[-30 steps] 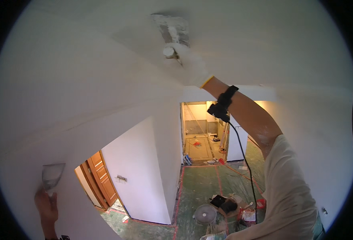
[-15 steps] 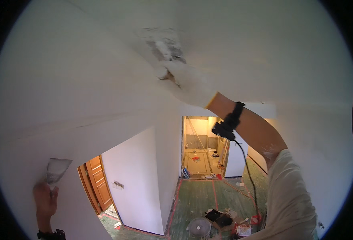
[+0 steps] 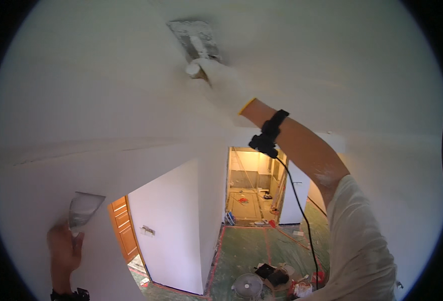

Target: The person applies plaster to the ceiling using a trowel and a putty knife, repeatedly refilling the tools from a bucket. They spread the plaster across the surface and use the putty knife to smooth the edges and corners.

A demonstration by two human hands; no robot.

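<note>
My right hand [image 3: 215, 80], in a white glove with a yellow cuff, grips a wide plaster-smeared trowel [image 3: 191, 35] held up at the white ceiling [image 3: 306, 55]. A black device [image 3: 269, 134] with a hanging cable is strapped to my right forearm. At the lower left, my bare left hand [image 3: 63, 246] holds a metal putty knife [image 3: 85, 208] upright by its handle, blade raised in front of the white wall.
Below are a green floor covering [image 3: 239, 251] with red tape, a fan [image 3: 247, 285], a dark bag [image 3: 276, 276] and scattered items. An orange wooden door [image 3: 123, 231] is at lower left. A lit doorway [image 3: 251, 183] with tools and boards is ahead.
The trowel dropped lower, then rose again, and is now slightly left of where it began. My left hand and putty knife have shifted right and slightly up in view.
</note>
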